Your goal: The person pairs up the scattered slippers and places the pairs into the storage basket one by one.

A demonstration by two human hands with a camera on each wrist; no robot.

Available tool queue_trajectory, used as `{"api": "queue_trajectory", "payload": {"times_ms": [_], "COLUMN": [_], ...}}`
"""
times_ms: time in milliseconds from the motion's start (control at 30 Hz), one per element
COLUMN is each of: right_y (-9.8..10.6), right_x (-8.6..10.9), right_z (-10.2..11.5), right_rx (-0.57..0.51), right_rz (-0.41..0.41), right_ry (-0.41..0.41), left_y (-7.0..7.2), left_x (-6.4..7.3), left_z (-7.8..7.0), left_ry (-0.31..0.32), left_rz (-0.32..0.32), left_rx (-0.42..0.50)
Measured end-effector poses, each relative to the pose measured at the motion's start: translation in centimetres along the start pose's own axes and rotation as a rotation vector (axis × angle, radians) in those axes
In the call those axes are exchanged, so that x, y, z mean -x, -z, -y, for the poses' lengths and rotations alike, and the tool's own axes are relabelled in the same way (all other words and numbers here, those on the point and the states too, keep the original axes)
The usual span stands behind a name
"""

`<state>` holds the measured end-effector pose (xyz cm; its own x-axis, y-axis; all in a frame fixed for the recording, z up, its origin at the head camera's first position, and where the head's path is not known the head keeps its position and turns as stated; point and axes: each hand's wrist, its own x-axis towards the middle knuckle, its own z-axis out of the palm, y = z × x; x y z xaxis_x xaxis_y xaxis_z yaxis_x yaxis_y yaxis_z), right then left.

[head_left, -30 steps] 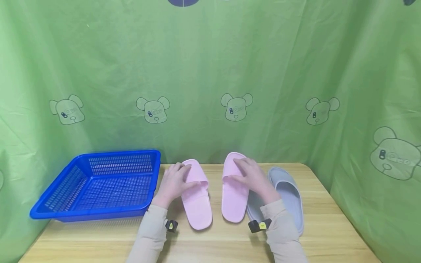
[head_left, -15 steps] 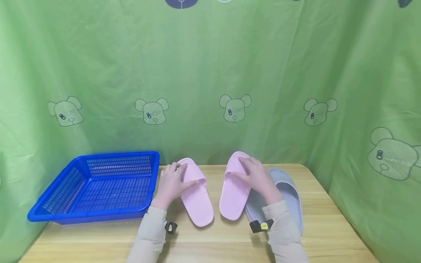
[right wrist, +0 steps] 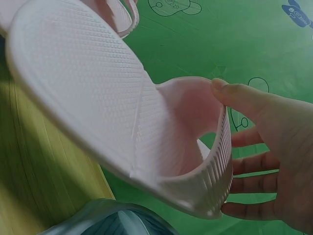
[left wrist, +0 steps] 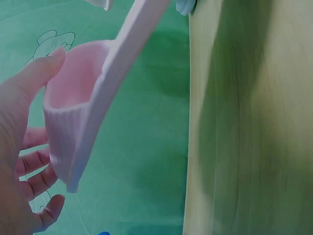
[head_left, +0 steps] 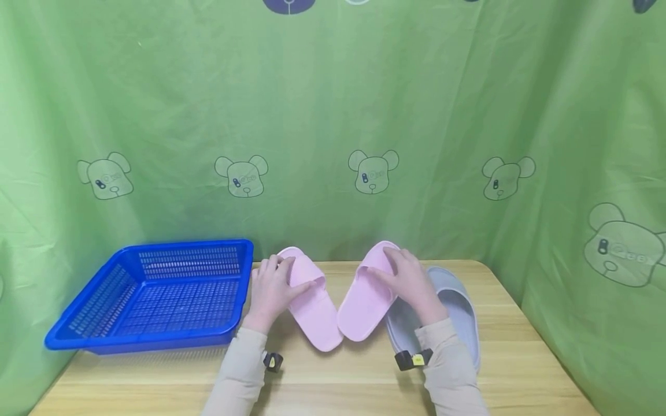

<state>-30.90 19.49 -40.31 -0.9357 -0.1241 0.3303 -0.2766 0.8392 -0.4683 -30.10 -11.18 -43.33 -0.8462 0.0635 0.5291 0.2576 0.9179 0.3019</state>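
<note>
A pink slipper [head_left: 312, 315] hangs from my left hand [head_left: 269, 294], which pinches it by the strap, thumb at the opening's edge and fingers along the outside. My right hand [head_left: 413, 286] grips the matching pink slipper [head_left: 362, 306] by its strap in the same way. Both toes point away and outward, and the heels come together in a V; whether they touch I cannot tell. In the left wrist view the pink slipper [left wrist: 95, 127] is tilted and clear of the tabletop. The right wrist view shows the textured footbed of the other slipper [right wrist: 88, 78].
Grey-blue slippers [head_left: 460, 315] lie on the wooden table [head_left: 333, 398] at the right, partly hidden under my right forearm. A blue perforated basket [head_left: 156, 340] with nothing in it stands at the left. Green patterned cloth [head_left: 312, 115] hangs behind and along the sides.
The heels of the two pink slippers have swung inward toward each other, while their toes have turned outward. Both hands keep hold of the straps and have hardly shifted.
</note>
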Motion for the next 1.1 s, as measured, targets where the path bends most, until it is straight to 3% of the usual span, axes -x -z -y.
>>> {"api": "queue_trajectory", "payload": {"times_ms": [367, 567, 1100], "right_y": [0.0, -0.1, -0.6], "right_x": [0.2, 0.2, 0.4], "right_z": [0.4, 0.8, 1.3], "right_rx": [0.037, 0.079, 0.105], "right_rz": [-0.040, -0.065, -0.100], "right_ry": [-0.087, -0.113, -0.249], "left_y": [-0.3, -0.6, -0.9], "left_x": [0.1, 0.1, 0.4], "left_z": [-0.3, -0.5, -1.2], "left_ry": [0.033, 0.048, 0.187], "left_rz": [-0.066, -0.091, -0.102], "left_rx": [0.032, 0.000, -0.001]}}
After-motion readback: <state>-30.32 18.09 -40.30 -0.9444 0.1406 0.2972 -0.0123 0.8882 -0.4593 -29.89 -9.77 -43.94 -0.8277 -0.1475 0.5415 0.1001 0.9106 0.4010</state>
